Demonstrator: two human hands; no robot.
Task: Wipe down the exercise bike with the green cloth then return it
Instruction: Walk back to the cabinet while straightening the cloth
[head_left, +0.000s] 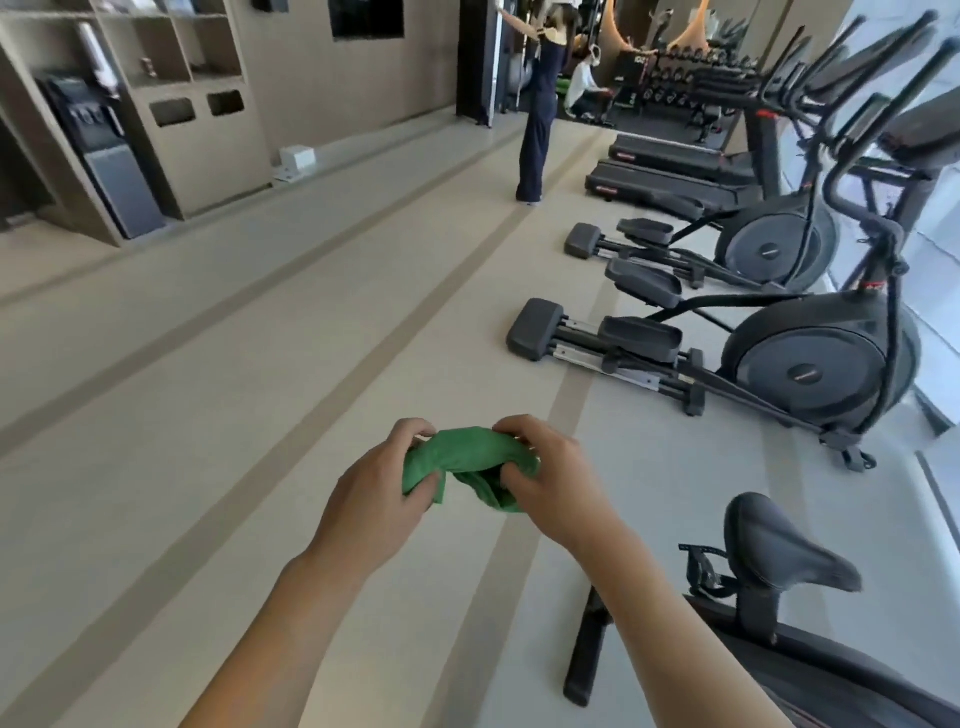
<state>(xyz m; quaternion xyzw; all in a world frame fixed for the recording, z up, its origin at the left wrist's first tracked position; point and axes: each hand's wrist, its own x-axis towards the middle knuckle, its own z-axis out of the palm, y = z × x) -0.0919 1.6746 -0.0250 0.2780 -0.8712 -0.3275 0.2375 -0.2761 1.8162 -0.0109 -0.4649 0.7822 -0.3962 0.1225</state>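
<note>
Both hands out front at centre frame, just below the middle: left hand (382, 486) and right hand (553, 480) each curled onto the green cloth (470, 460), bunched and held in the air between them. Left fingers hooked over the cloth's top left edge, thumb pressed against its lower left corner. Right fingers clamped over the top right, thumb tucked under the hanging fold. Cloth crumpled, sagging in the middle, touching nothing but the hands.

At 4 o'clock from the cloth, near the lower right corner: exercise bike (779, 644), only partly in frame, with its black saddle (779, 545) pointing up-left and a black floor stabiliser bar (589, 649) at 5 o'clock. Cloth apart from the bike, not touching it.

At 2 o'clock, two elliptical trainers side by side: nearer one (810, 358), farther one (774, 244). Beyond them, at 1 o'clock, treadmills (675, 174) and a dumbbell rack (691, 78) against the far wall.

At 12 o'clock, a person in dark clothes (540, 104) standing with arms raised; another figure in white (582, 88) crouched behind. At 10 o'clock, a water dispenser (101, 150) set beside wall shelving (171, 57). Pale floor (208, 364) with darker stripes running away toward the far end.
</note>
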